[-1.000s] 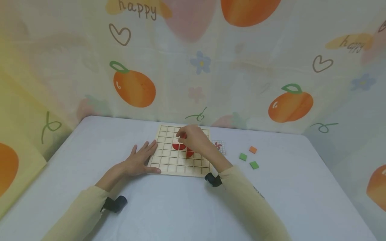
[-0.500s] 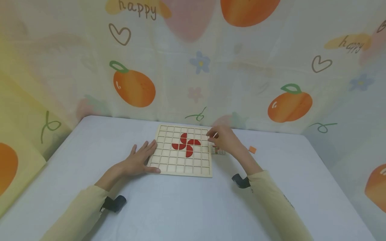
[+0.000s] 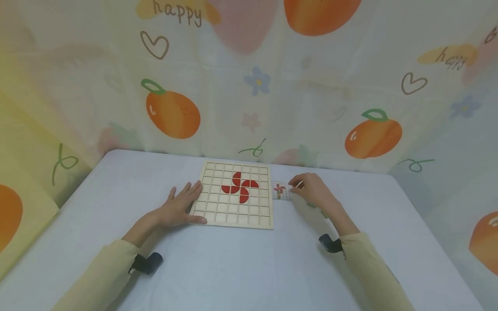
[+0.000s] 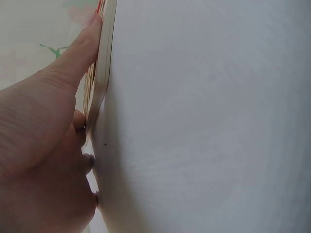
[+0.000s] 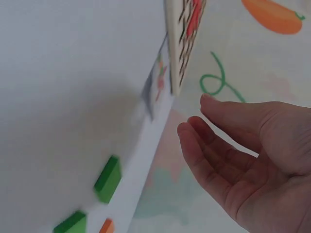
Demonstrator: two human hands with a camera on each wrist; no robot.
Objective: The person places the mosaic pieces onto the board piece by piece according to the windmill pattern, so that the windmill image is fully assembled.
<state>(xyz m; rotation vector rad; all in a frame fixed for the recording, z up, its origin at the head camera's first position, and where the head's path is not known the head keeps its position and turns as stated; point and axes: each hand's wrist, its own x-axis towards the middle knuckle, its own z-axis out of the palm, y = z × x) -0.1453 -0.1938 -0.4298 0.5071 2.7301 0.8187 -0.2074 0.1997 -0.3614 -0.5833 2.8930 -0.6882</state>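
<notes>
A square wooden grid board point(image 3: 218, 207) lies on the table with red rounded pieces point(image 3: 244, 194) set in a pinwheel at its middle. My left hand point(image 3: 177, 208) rests at the board's left edge, fingers spread and straight, the thumb over the near left corner; the left wrist view shows the thumb point(image 4: 82, 46) along the board's side. My right hand point(image 3: 313, 189) hovers right of a small pattern card point(image 3: 280, 190) printed with a red pinwheel on a stem. In the right wrist view its fingers are loosely bent, thumb apart from them, nothing between.
Two green square tiles point(image 5: 108, 179) and an orange tile point(image 5: 107, 227) lie on the white table right of the card, partly hidden by my right arm in the head view. A printed cloth point(image 3: 225, 86) hangs behind the table's far edge.
My right hand has moved right, from over the red pieces, past the card, toward the loose tiles. The whole red pinwheel and the card now show. The left hand has stayed put.
</notes>
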